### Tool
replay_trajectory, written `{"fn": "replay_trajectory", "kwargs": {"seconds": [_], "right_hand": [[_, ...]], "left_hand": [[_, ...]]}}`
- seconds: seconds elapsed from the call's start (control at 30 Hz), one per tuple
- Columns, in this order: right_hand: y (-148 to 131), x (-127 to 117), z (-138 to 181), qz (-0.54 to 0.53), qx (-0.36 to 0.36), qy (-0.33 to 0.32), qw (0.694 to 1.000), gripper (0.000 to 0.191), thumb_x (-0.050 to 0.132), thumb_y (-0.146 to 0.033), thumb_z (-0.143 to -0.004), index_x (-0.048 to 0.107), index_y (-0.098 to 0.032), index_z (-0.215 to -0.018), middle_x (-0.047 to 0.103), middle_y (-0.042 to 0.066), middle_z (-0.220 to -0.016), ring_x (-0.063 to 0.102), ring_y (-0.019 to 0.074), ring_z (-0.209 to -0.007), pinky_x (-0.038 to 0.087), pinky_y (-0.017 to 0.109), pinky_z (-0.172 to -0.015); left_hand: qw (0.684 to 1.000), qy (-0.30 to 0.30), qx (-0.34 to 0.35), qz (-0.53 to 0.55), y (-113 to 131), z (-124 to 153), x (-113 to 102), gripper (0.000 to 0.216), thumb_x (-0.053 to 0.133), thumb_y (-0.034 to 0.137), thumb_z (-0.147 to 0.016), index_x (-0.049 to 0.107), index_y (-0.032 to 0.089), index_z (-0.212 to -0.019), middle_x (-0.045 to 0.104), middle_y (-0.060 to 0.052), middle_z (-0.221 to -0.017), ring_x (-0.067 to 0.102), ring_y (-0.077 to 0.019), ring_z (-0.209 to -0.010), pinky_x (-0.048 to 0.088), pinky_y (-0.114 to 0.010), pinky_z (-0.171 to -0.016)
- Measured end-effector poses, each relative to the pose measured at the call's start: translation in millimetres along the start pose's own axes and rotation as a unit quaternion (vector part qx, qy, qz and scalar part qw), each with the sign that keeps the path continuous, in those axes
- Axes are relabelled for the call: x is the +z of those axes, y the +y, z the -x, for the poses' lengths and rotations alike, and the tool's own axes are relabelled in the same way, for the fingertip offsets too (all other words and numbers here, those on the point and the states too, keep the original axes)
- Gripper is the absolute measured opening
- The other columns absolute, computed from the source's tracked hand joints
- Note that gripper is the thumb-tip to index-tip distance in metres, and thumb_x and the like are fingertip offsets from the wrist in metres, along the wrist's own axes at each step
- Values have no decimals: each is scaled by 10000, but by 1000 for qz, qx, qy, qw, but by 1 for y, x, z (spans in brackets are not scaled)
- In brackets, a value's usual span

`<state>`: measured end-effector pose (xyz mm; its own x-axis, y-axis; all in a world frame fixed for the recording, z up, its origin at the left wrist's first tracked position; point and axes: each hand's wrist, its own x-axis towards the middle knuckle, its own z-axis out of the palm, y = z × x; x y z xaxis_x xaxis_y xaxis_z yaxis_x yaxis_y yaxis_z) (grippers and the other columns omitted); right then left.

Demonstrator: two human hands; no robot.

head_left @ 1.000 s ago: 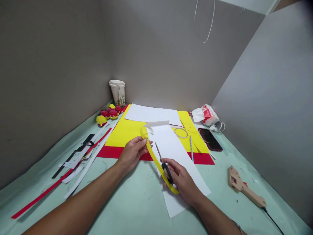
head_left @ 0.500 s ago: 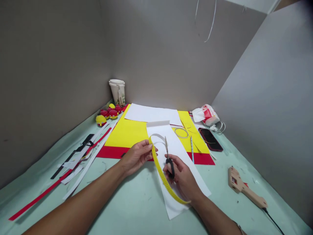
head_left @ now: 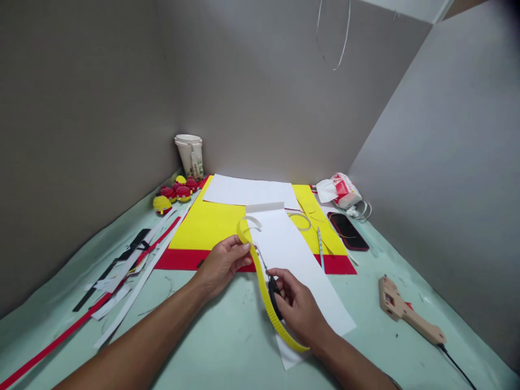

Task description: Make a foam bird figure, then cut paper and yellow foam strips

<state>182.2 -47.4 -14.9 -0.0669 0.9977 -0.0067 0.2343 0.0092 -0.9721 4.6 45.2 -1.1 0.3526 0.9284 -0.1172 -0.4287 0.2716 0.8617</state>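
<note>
My left hand (head_left: 222,264) pinches a long yellow corrugated paper strip (head_left: 266,297) near its upper end, where the strip curls over. My right hand (head_left: 298,311) is wrapped round the black handles of small scissors (head_left: 268,275), whose blades point up at the strip close to my left fingers. The strip's lower end loops down past my right wrist. Both hands hover over a long white paper sheet (head_left: 303,254) lying on the pale green table (head_left: 211,336).
Yellow and red sheets (head_left: 203,225) lie behind with another white sheet on top. Paper strips (head_left: 122,276) are scattered left, small red and yellow balls (head_left: 173,194) and a cup (head_left: 189,154) at the back corner. A phone (head_left: 348,231), a pencil (head_left: 320,248) and a glue gun (head_left: 400,309) sit right.
The scissors tilted from upright back toward the strip near my left fingers. The strip's top curl shifted left, and my right hand moved slightly down.
</note>
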Motion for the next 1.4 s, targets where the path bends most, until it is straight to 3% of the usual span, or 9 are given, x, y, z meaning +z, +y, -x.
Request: {"fn": "replay_trajectory", "kwargs": {"seconds": [0.27,0.43,0.73,1.03,1.4], "right_hand": [[-3,1,1,39,-14,-2,999,415,540,-119,-771,631,-205,-1166,575,-24,-756,521,140,-686,421,238,-649],[-5,1,1,42,-15,-4,999,406,548,-105,-766,641,-212,-1146,600,-22,-775,534,139,-694,411,233,-643],[-5,2,0,59,-17,-2,998,426,543,-106,-761,639,-216,-1160,616,-17,-777,550,146,-691,439,238,-644],[1,2,0,82,-58,7,995,504,571,-122,-757,617,-225,-1249,673,49,-1002,622,190,-819,496,301,-754],[4,2,0,95,-78,13,992,495,581,-123,-754,627,-232,-1235,680,54,-1027,627,204,-870,504,312,-793]], "left_hand": [[1000,9,1,-9,1,-3,-5,225,791,202,-737,682,132,-920,717,-51,-884,654,-104,-754,548,-185,-695],[999,29,-14,-2,2,-2,-3,209,827,183,-686,672,132,-818,707,-37,-846,651,-102,-741,551,-182,-687],[999,17,-32,-4,1,-1,-4,170,800,205,-726,660,133,-789,676,-25,-805,631,-94,-695,552,-188,-671],[999,2,-40,-5,0,-1,-2,175,793,215,-737,663,124,-810,681,-38,-820,630,-91,-685,548,-182,-651],[999,-19,-43,-9,-1,1,-2,197,794,247,-736,645,133,-797,675,-30,-792,624,-92,-654,538,-198,-658]]}}
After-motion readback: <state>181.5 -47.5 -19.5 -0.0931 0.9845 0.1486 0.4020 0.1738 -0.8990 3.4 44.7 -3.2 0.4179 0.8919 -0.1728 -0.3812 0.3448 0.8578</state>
